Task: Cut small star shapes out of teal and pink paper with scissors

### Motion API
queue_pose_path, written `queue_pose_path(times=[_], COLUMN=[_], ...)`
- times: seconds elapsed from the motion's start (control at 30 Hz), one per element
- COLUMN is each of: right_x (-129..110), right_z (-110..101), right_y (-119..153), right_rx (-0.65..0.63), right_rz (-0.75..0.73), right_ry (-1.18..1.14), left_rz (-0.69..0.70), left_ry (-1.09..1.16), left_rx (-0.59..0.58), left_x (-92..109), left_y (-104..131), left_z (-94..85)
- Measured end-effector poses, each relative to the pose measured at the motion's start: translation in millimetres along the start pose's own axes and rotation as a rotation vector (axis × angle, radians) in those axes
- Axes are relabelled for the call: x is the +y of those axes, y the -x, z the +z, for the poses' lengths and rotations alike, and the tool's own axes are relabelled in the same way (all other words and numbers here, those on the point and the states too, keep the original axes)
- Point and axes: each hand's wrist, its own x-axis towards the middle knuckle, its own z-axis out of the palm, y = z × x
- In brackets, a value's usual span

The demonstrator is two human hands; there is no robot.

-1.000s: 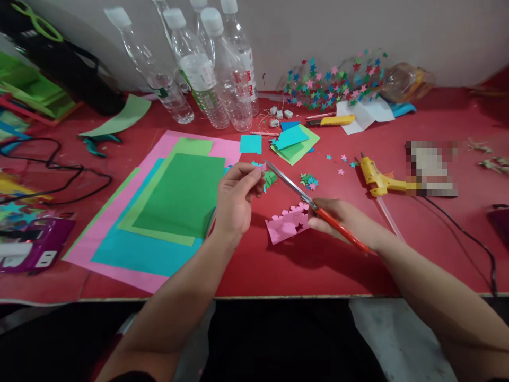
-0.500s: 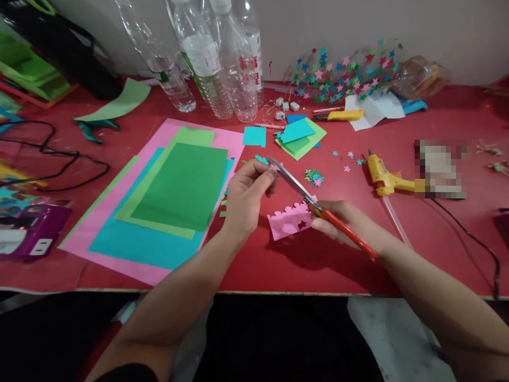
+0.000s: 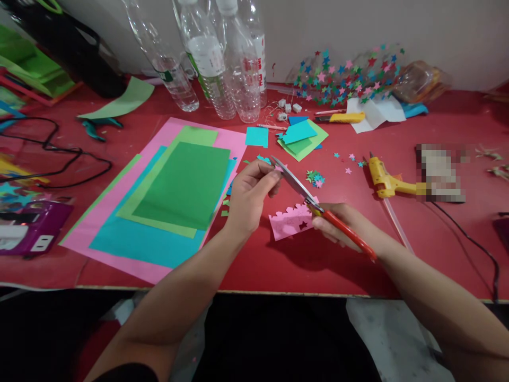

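My left hand (image 3: 252, 193) pinches a small pink paper piece (image 3: 279, 168) near the tips of the scissors (image 3: 292, 180). The red handles of those scissors are in my right hand (image 3: 344, 223), whose fingers also lie by a pink paper strip (image 3: 288, 225) with a scalloped upper edge and a star-shaped hole. Beyond my hands, a small pile of paper stars (image 3: 315, 178) lies on the red table (image 3: 278, 270). Blue and green scraps are partly hidden behind my left wrist.
Stacked coloured sheets (image 3: 183, 185) cover the left. Plastic bottles (image 3: 210, 63) stand at the back, near a yellow cutter (image 3: 345, 118) and small papers (image 3: 298, 132). A yellow glue gun (image 3: 384, 178) with a cord lies right; a purple device (image 3: 43, 228) sits far left.
The whole view has shifted slightly. My hands, the scissors and the pink pieces keep nearly the same positions relative to one another.
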Motion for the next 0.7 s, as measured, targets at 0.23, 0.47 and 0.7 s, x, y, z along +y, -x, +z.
queue_pose_path(times=[0.23,0.47,0.7], right_x=[1.6,0.2,2.3], right_z=[0.5,-0.1,1.2], right_y=[-1.4,-1.9,-3.1], right_rx=[0.013,0.017,0.044], right_rz=[0.01,0.043,0.036], right_ry=[0.01,0.027,0.034], left_rz=[0.001,0.005,-0.009], left_ry=[-0.014,-0.002,-0.012], left_rx=[0.009,0.013,0.016], left_x=[-0.3,-0.6,-1.3], left_y=[-0.9,-2.2,-1.9], left_z=[-0.3,-0.4,-1.1])
